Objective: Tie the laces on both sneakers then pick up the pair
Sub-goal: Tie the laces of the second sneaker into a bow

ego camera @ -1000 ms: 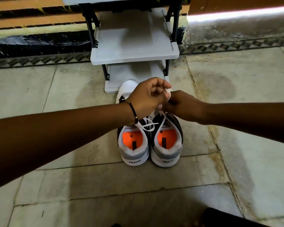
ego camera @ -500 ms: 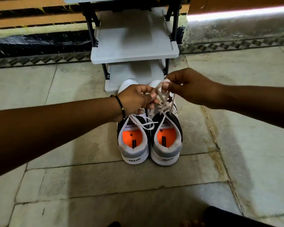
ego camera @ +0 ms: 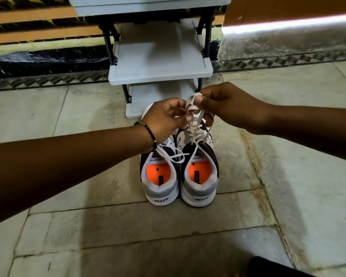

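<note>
My two sneakers stand side by side on the floor, heels toward me, toes pointing at the rack just beyond them. I hold both hands above the front of the right sneaker, and its lace rises from the eyelets straight up into my grip. My right hand is closed on the lace: thumb and fingers pinch a flat loop of it near the top, and the loop pokes out above my thumb. A strand runs from that hand down the outer side of the shoe. My left hand sits just beside the right one, a little lower, its fingertips closed on the same lace where the strands cross under the loop; the two hands nearly touch. The lace is pulled clear of the tongue between my hands and the shoe. The left sneaker sits under my left wrist, touching its partner along the inner side; its lace lies in a loose bow over the tongue, with one end trailing across to the right shoe. Both orange insoles show. A beaded bracelet rings my left wrist.
</note>
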`<move>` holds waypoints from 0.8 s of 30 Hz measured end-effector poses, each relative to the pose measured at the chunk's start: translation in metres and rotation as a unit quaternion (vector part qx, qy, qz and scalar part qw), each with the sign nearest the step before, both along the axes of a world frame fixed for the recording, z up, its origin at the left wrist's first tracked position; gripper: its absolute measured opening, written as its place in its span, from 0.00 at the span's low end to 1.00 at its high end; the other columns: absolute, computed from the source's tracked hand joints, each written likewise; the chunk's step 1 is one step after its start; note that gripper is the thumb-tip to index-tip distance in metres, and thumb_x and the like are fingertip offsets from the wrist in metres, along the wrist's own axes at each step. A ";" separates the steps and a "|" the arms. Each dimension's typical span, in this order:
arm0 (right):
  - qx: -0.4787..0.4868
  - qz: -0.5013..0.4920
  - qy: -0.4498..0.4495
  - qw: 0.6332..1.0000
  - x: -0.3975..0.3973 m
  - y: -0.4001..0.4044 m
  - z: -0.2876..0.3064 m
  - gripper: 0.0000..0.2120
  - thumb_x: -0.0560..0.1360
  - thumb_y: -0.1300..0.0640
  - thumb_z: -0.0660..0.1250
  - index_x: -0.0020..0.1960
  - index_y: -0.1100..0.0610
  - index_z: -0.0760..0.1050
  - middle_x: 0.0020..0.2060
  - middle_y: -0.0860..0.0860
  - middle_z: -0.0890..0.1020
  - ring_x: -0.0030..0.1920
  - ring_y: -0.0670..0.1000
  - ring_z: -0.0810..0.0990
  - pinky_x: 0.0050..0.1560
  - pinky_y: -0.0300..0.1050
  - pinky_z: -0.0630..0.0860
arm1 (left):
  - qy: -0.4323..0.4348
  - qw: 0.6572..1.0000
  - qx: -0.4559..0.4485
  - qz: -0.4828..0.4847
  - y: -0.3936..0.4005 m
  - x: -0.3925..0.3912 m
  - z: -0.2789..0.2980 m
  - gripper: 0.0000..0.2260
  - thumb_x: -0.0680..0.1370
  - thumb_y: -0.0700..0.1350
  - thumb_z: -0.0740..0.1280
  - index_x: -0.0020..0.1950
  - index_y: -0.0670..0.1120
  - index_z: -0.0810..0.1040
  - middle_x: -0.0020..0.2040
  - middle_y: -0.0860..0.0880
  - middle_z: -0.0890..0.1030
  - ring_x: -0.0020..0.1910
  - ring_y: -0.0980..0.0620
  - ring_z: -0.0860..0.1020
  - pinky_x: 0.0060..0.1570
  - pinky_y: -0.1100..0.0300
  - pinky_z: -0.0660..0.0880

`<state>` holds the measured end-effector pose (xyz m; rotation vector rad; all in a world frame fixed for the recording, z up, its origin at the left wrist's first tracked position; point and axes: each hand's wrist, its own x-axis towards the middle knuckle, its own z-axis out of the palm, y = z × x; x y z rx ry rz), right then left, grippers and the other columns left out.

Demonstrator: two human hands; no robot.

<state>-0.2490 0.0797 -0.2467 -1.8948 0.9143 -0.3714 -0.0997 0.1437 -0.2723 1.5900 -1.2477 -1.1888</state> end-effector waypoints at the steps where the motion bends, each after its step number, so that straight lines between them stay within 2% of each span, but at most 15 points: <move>1: 0.006 -0.002 0.003 1.000 0.000 0.000 0.001 0.15 0.79 0.54 0.58 0.45 0.64 0.78 0.32 0.61 0.79 0.34 0.54 0.76 0.43 0.46 0.74 | 0.002 1.000 -0.008 0.000 0.001 -0.001 0.001 0.07 0.74 0.36 0.66 0.51 0.42 0.76 0.38 0.51 0.78 0.25 0.66 0.77 0.25 0.75 0.69; 3: 0.017 -0.012 0.011 1.000 -0.001 -0.001 0.002 0.16 0.79 0.54 0.58 0.44 0.65 0.78 0.29 0.56 0.78 0.31 0.52 0.75 0.40 0.41 0.74 | -0.023 0.999 -0.023 0.003 0.001 -0.001 0.001 0.06 0.75 0.37 0.66 0.51 0.40 0.78 0.37 0.50 0.78 0.26 0.64 0.76 0.27 0.74 0.69; 6: 0.030 -0.044 0.020 0.998 -0.002 -0.003 0.005 0.13 0.78 0.56 0.60 0.40 0.60 0.77 0.25 0.50 0.77 0.25 0.43 0.74 0.28 0.30 0.70 | -0.088 0.995 -0.044 0.005 -0.001 0.004 -0.001 0.07 0.75 0.44 0.66 0.49 0.43 0.80 0.39 0.51 0.78 0.33 0.61 0.75 0.42 0.65 0.72; 8: 0.051 -0.063 0.027 0.996 -0.003 -0.006 0.006 0.11 0.78 0.56 0.60 0.41 0.58 0.77 0.27 0.50 0.77 0.26 0.43 0.74 0.28 0.33 0.69 | -0.126 0.991 -0.042 0.019 -0.003 0.006 -0.004 0.11 0.75 0.47 0.66 0.57 0.47 0.77 0.52 0.50 0.77 0.41 0.55 0.76 0.52 0.58 0.74; 10: 0.080 -0.081 0.037 0.993 -0.004 -0.009 0.006 0.10 0.77 0.55 0.61 0.41 0.56 0.77 0.30 0.50 0.78 0.31 0.47 0.76 0.34 0.40 0.68 | -0.157 0.985 -0.044 0.054 -0.002 0.007 -0.005 0.17 0.75 0.48 0.66 0.63 0.49 0.71 0.63 0.48 0.69 0.47 0.51 0.77 0.55 0.59 0.73; 12: 0.116 -0.092 0.036 0.988 -0.005 -0.011 0.007 0.08 0.76 0.55 0.63 0.40 0.54 0.77 0.31 0.49 0.79 0.33 0.49 0.77 0.36 0.44 0.68 | -0.170 0.978 -0.087 0.081 0.002 0.008 -0.004 0.17 0.75 0.46 0.66 0.63 0.49 0.69 0.61 0.49 0.66 0.49 0.51 0.76 0.54 0.64 0.72; 15: 0.174 -0.090 0.016 0.981 -0.005 -0.012 0.010 0.06 0.75 0.57 0.64 0.40 0.53 0.78 0.30 0.48 0.80 0.32 0.48 0.78 0.37 0.45 0.68 | -0.178 0.971 -0.150 0.061 0.003 0.006 0.002 0.09 0.76 0.43 0.64 0.55 0.48 0.73 0.50 0.52 0.74 0.44 0.57 0.75 0.45 0.75 0.70; 17: 0.206 -0.076 0.003 0.976 -0.004 -0.012 0.011 0.06 0.74 0.57 0.65 0.39 0.53 0.78 0.29 0.49 0.80 0.31 0.47 0.78 0.37 0.44 0.68 | -0.173 0.975 -0.141 0.027 0.002 0.002 0.003 0.04 0.77 0.43 0.62 0.49 0.48 0.75 0.42 0.57 0.76 0.42 0.60 0.74 0.43 0.75 0.69; 20: 0.224 -0.044 -0.005 0.974 -0.004 -0.011 0.014 0.05 0.73 0.57 0.66 0.38 0.55 0.78 0.28 0.48 0.80 0.31 0.47 0.77 0.36 0.43 0.69 | -0.138 0.987 -0.080 -0.023 0.000 -0.002 0.001 0.09 0.79 0.43 0.59 0.48 0.44 0.78 0.40 0.51 0.78 0.37 0.61 0.75 0.40 0.74 0.70; 21: 0.225 -0.034 -0.006 0.974 -0.004 -0.011 0.015 0.05 0.72 0.57 0.67 0.38 0.55 0.78 0.28 0.48 0.81 0.31 0.47 0.77 0.35 0.42 0.70 | -0.124 0.990 -0.054 -0.043 0.000 -0.002 0.000 0.10 0.79 0.43 0.59 0.50 0.41 0.79 0.41 0.48 0.80 0.38 0.60 0.77 0.44 0.72 0.72; 24: 0.192 0.001 0.015 0.981 -0.006 -0.014 0.016 0.03 0.71 0.60 0.68 0.41 0.59 0.80 0.32 0.50 0.82 0.33 0.47 0.77 0.35 0.39 0.71 | -0.103 0.992 -0.005 -0.072 -0.001 0.002 -0.004 0.09 0.77 0.41 0.63 0.52 0.41 0.80 0.51 0.41 0.83 0.53 0.45 0.80 0.61 0.52 0.75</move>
